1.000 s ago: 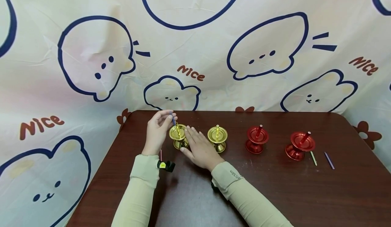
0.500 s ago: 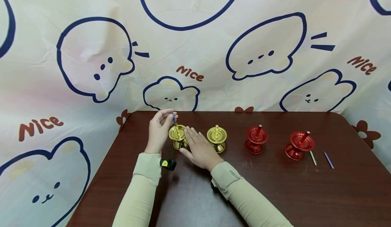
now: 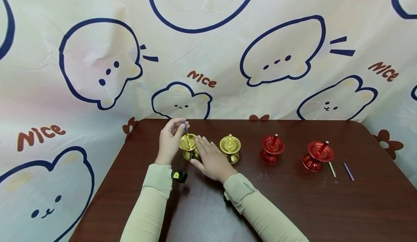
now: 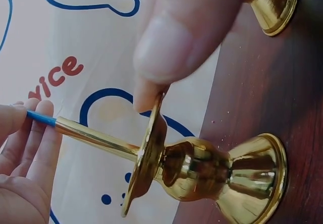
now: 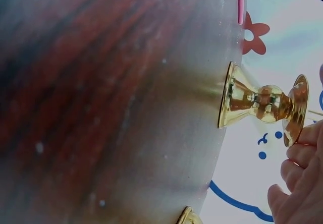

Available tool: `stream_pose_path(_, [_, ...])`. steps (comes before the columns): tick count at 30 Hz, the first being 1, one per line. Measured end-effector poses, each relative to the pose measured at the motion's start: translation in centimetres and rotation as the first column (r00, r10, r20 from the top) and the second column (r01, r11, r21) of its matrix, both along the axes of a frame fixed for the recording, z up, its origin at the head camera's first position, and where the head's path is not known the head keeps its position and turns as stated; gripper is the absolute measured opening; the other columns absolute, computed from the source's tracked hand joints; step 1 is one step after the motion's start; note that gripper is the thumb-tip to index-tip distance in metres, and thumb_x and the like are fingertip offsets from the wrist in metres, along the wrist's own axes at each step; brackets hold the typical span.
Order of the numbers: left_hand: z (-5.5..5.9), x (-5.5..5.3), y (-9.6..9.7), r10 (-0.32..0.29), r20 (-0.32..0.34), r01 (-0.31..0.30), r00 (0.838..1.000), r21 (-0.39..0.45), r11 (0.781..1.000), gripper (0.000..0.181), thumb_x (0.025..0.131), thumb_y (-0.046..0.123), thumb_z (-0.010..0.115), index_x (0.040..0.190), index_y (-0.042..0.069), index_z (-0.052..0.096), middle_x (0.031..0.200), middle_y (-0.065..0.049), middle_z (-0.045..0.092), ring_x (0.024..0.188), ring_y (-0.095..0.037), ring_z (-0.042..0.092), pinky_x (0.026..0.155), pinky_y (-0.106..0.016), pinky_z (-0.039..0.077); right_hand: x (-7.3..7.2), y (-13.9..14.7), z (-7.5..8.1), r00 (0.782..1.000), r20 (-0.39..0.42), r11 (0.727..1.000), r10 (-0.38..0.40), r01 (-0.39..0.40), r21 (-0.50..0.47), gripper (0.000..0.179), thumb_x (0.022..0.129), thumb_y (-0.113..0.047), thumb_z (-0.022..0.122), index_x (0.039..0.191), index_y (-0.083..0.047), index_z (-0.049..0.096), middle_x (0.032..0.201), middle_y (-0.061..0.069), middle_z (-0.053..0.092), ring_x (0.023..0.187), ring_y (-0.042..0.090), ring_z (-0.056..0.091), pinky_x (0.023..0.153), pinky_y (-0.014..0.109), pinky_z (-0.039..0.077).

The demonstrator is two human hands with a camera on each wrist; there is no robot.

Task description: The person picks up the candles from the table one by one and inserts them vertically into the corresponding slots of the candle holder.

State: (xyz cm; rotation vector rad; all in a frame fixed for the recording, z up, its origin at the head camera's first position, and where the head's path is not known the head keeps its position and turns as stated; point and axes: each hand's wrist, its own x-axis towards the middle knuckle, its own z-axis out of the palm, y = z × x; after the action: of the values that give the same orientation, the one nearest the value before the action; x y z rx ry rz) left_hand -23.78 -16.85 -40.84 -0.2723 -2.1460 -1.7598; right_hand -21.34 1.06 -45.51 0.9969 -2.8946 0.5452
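Note:
My left hand (image 3: 167,144) pinches a thin blue candle (image 4: 41,118) between thumb and fingers. The candle's lower end meets the top of the upright tube on the leftmost gold candlestick (image 4: 192,171), in line with it. My right hand (image 3: 215,160) is flat with straight fingers, its fingertips at the right rim of that candlestick's dish. In the left wrist view, a large right fingertip (image 4: 169,45) overlaps the dish rim. The candlestick stands upright on its flared base.
A second gold candlestick (image 3: 230,147) stands right of my right hand. Two red candlesticks (image 3: 272,147) (image 3: 317,155) follow along the brown table (image 3: 260,205). A green candle (image 3: 332,170) and a purple candle (image 3: 348,171) lie at the right. A pink candle (image 5: 241,5) lies left.
My left hand has shifted slightly right, bringing the blue candle from a slant into line with the tube. The left forearm now covers the pink candle. My right hand stays at the dish.

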Motion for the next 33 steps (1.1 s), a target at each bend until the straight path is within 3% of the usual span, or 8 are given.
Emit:
stream_pose_path(14, [-0.8,0.2,0.0,0.001,-0.022,-0.002,1.000,-0.048,0.999,0.026,0.104,0.009,0.056,0.127,-0.002,0.061,0.121,-0.022,0.068,0.116,-0.030,0.066,0.096,-0.019,0.050,0.0,0.1,0.1,1.000,-0.004,1.000,-0.007,0.007,0.013,0.074,0.108,-0.050,0.040,0.162,-0.006,0.016,0.169,0.010,0.015,0.156,0.024,0.011,0.124,0.042,0.014])
stream_pose_path(20, [0.5,1.6,0.5,0.019,-0.046,-0.022,0.999,-0.065,0.998,0.022,0.103,0.003,0.056,0.122,-0.006,0.062,0.116,-0.024,0.069,0.113,-0.034,0.066,0.093,-0.017,0.050,0.2,0.0,0.1,1.000,0.011,1.000,-0.005,0.005,0.012,0.075,0.107,-0.051,0.040,0.162,-0.006,0.016,0.169,0.010,0.015,0.156,0.023,0.010,0.124,0.042,0.015])
stream_pose_path(23, [1.2,2.3,0.9,0.039,-0.053,-0.043,0.998,-0.072,0.996,0.021,0.103,0.002,0.057,0.121,-0.007,0.062,0.114,-0.023,0.070,0.112,-0.033,0.067,0.092,-0.016,0.049,0.2,-0.1,-0.1,1.000,0.018,1.000,-0.008,0.007,0.015,0.075,0.107,-0.051,0.041,0.163,-0.006,0.015,0.169,0.009,0.013,0.156,0.022,0.009,0.124,0.042,0.014])
stream_pose_path(33, [0.4,2.1,1.6,0.101,-0.106,-0.107,0.989,-0.052,0.993,0.019,0.103,0.002,0.057,0.119,-0.007,0.062,0.112,-0.022,0.069,0.107,-0.023,0.067,0.091,-0.015,0.049,0.0,0.0,-0.1,1.000,0.004,1.000,-0.012,0.012,0.017,0.075,0.107,-0.052,0.039,0.162,-0.006,0.016,0.169,0.009,0.014,0.156,0.022,0.010,0.124,0.041,0.014])
